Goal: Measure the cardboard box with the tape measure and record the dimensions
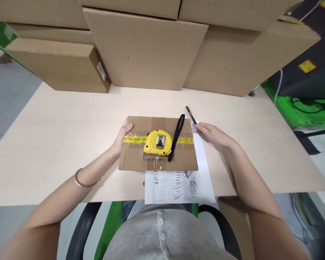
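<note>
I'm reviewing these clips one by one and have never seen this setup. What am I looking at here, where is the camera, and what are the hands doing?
The single picture comes from a camera worn on a person's head, looking down at their own bare hands; there is no machine. On the table lies a small cardboard box over a written sheet of paper. A yellow tape measure with a black strap sits on the box. The left hand grips the box's left edge. The right hand holds a pen. Larger cartons are stacked behind.
</note>
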### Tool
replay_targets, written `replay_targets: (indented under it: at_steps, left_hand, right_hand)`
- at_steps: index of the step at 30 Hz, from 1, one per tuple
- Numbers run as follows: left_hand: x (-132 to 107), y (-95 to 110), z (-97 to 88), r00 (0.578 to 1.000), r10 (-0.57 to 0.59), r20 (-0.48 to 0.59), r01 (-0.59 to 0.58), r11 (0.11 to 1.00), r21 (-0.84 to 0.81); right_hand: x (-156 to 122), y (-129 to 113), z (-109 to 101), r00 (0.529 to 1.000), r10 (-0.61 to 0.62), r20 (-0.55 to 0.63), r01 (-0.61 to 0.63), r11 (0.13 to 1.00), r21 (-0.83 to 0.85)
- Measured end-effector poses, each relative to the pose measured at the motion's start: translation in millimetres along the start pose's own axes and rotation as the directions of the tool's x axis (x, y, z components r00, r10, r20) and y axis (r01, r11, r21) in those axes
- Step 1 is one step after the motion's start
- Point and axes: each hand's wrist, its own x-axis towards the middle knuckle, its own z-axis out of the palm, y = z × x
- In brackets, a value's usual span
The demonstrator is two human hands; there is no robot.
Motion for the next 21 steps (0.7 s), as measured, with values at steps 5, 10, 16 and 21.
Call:
replay_targets:
  at_steps: [5, 10, 16, 21]
  left_hand:
    - [1.2, 1.3, 3.3, 0.997, 0.064, -0.031, -0.063, 0.996, 0.055]
    - [-2.6, 5.5, 4.4, 0.999, 0.039, -0.001, -0.039, 0.995, 0.09]
    - [-4.1, 6.2, 3.0, 0.999, 0.04, 0.012, -0.041, 0.992, 0.115]
    - [-3.0, 5.8, 2.5, 0.998, 0.062, 0.028, -0.066, 0.986, 0.154]
  right_hand:
    - [6.4, 20.9, -0.6, 0.994, -0.094, -0.058, 0.108, 0.931, 0.348]
    - [8.4, 21.2, 6.4, 0.993, -0.097, -0.069, 0.117, 0.893, 0.435]
    - [10.0, 18.9, 8.9, 0.995, -0.086, -0.047, 0.098, 0.892, 0.441]
    - [9.6, 18.6, 8.7, 0.996, -0.082, -0.039, 0.091, 0.895, 0.437]
